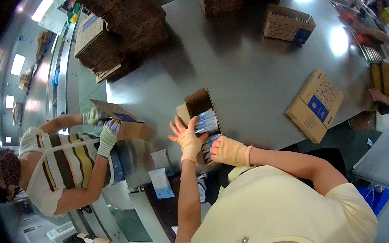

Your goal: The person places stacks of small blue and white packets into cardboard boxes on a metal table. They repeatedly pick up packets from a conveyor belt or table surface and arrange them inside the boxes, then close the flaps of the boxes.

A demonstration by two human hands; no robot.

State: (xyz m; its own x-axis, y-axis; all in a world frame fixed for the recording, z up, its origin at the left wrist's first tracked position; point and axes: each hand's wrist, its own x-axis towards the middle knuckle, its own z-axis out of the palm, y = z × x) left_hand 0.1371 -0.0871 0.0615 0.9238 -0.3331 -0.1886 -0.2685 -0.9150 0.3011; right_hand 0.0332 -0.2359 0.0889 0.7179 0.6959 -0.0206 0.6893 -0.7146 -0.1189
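An opened cardboard carton [199, 102] stands at the near edge of the metal table, with several slim white-and-blue packets [208, 122] in a row inside. Above its near left part my left hand [188, 139], in a pale knit glove with bare fingertips, spreads its fingers and holds nothing. My right hand [231, 151], gloved alike, is at the carton's right side with its fingers curled in beside the packets. What lies between those fingers is hidden. Two loose white-and-blue packets [162, 183] lie left of my left forearm.
To the left a co-worker in striped gloves holds another carton [132, 127]. Tall stacks of flattened cartons [120, 14] rise at the far left. A closed carton [317, 106] lies at the right, and a filled open carton [287, 27] stands farther back. Another person works at far right.
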